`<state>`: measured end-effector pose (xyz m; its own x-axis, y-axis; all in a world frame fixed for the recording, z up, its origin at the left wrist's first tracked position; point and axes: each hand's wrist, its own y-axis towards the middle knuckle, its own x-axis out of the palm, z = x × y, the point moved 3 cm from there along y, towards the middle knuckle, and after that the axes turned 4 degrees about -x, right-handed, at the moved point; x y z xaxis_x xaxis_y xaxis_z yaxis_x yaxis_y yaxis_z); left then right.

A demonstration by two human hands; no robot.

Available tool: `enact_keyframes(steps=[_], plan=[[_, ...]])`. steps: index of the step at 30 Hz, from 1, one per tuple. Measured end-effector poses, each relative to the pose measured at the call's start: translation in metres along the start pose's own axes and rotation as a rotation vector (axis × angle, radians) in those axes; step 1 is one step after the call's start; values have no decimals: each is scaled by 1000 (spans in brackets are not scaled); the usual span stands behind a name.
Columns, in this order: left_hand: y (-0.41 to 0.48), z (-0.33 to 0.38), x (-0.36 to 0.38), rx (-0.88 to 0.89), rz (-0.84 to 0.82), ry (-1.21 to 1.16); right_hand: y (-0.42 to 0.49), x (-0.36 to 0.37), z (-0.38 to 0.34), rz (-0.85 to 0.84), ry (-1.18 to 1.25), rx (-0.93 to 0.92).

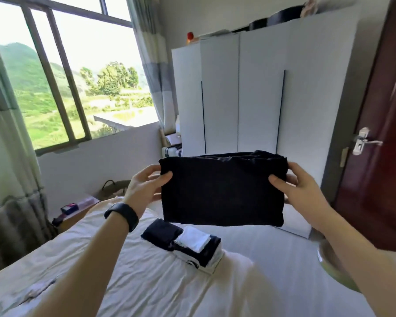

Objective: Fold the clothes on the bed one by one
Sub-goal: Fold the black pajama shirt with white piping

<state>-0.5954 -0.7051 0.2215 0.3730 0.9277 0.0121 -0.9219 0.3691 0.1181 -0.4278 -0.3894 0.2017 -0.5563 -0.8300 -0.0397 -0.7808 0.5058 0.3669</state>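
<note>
A black garment [222,191], folded into a rectangle, hangs in the air above the bed [146,282]. My left hand [144,186] pinches its left edge, thumb in front and fingers behind. My right hand [295,186] pinches the right edge the same way. Below it, on the white sheet, lies a small stack of folded clothes [188,245], black and white pieces on top of each other.
A white wardrobe [261,99] stands beyond the bed's foot, a dark red door [380,133] to its right. A window [66,76] with curtains fills the left wall. A bag [114,188] and a low box with small items [78,207] sit left of the bed.
</note>
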Motion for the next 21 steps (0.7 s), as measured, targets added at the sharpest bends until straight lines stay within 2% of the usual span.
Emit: enact_keyframes(steps=[6,10,16,21], plan=[[89,-31,88,-10,-83,14,70,-65,52,59,-35,26],[165,-48,150,10,-99,14,147,-111,96,61,-23,23],[281,-89,250,-47,-54,-45,273,-180,160,14,-41,41],[357,-112,299,-93,2,-78,366,-210,200,-33,-61,58]])
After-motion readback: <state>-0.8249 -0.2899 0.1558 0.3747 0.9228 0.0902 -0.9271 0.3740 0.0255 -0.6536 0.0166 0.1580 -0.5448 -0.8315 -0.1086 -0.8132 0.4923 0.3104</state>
